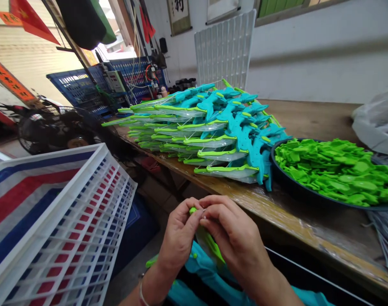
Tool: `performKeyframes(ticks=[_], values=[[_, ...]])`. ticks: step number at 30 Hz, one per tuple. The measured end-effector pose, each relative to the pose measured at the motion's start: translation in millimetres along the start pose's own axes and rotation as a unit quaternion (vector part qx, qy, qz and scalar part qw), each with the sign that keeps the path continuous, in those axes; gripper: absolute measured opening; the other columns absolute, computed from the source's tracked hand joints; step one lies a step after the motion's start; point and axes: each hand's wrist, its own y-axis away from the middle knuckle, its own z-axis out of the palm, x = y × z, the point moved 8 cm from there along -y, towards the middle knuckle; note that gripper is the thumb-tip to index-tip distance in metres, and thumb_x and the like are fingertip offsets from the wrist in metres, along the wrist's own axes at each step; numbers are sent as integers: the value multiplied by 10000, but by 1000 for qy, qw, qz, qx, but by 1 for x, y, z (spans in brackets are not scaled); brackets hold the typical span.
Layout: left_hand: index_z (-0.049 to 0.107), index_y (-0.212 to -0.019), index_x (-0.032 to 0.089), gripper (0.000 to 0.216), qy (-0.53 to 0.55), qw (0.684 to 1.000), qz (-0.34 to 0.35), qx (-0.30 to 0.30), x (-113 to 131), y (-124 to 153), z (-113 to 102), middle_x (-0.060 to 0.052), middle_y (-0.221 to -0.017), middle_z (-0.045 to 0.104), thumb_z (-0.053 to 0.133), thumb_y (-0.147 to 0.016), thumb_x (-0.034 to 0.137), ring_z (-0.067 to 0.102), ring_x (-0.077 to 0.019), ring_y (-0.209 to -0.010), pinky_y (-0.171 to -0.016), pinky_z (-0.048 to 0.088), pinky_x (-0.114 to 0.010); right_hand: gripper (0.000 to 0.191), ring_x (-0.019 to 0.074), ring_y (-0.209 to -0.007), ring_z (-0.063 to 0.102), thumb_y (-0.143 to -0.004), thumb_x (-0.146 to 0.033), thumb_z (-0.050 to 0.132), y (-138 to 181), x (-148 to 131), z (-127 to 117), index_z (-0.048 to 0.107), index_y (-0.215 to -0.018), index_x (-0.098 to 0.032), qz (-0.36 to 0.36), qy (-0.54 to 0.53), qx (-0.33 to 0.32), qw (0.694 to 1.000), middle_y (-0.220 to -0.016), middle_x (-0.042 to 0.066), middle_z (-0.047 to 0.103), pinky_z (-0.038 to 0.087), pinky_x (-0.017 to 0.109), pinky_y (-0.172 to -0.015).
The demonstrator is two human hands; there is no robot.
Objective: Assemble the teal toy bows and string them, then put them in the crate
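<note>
At the lower centre of the frame, below the counter (296,231), a toy bow (so it looks), teal with green-edged limbs (212,245), sits between the person's hands. Left hand (178,240): closed, thumb and fingers pinching the green limb tip (192,210). Right hand (237,233): fingers bunched against the left, apparently gripping a pale thread end (204,217); the exact hold is partly hidden. White cord (309,270) runs to the lower right; whether it joins the thread cannot be told.

Done, by appearance: the stack of bows (240,127) on the counter, centre of the frame, thin strings across several limbs. In hand: one bow, its tip seemingly mid-stringing, not yet finished. Left over: the black basin (286,191) at right holds a heap of loose green plastic parts (334,170); their use is unclear. White crate (117,206), left. Number remaining: cannot tell.
</note>
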Motion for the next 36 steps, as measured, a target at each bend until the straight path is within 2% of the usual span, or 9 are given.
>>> performKeyframes(ticks=[3,6,10,13,16,23,29,36], values=[[682,-927,178,123,20,999,-6,-25,-2,1,4,-7,-877,593,668,-967,294,554,-125,-813,-767,469,-225,89,110,-788,617,-972,-157,618,1,15,1,622,-890,-194,61,-24,20,998,-881,6,637,490,200,-714],[682,-925,181,125,48,998,-10,-43,-2,1,8,-5,-875,585,662,-971,295,557,-119,-785,-747,469,-222,91,103,-685,585,-928,-217,692,2,34,2,652,-849,-194,154,-81,25,985,-768,-22,634,453,201,-632],[690,-901,180,113,76,994,-21,-71,-1,-1,15,-2,-846,571,667,-968,267,557,-109,-754,-713,461,-210,280,101,-580,517,-828,-358,800,8,55,9,619,-705,-183,278,-190,7,941,-633,-34,600,399,214,-544],[702,-895,186,122,114,987,-40,-107,-2,-1,23,-3,-822,565,673,-965,281,560,-116,-761,-706,466,-211,342,102,-554,499,-755,-390,848,13,65,17,587,-683,-181,328,-281,-11,902,-597,-39,586,389,222,-534],[719,-900,191,123,137,982,-44,-125,-3,-1,26,-11,-835,580,696,-952,300,563,-124,-797,-712,470,-209,367,102,-565,501,-718,-387,874,14,70,21,576,-671,-178,340,-324,-36,882,-600,-37,585,376,223,-541],[731,-889,188,128,151,976,-65,-139,-15,-2,28,-13,-849,599,756,-906,313,571,-120,-762,-687,473,-213,434,71,-541,447,-649,-389,944,12,75,18,576,-640,-160,334,-349,-65,873,-576,-53,554,322,197,-506],[739,-857,185,130,165,974,-81,-129,-19,0,30,-7,-830,608,795,-869,301,576,-110,-717,-636,486,-197,453,86,-529,522,-618,-376,961,15,77,21,561,-630,-162,334,-378,-85,859,-592,-51,573,386,198,-504],[736,-833,177,195,164,974,-88,-126,-19,2,32,-8,-806,603,841,-822,341,571,-112,-720,-614,472,-185,483,89,-528,503,-637,-473,937,12,73,18,560,-610,-172,300,-334,-100,888,-554,-52,574,370,204,-496]])
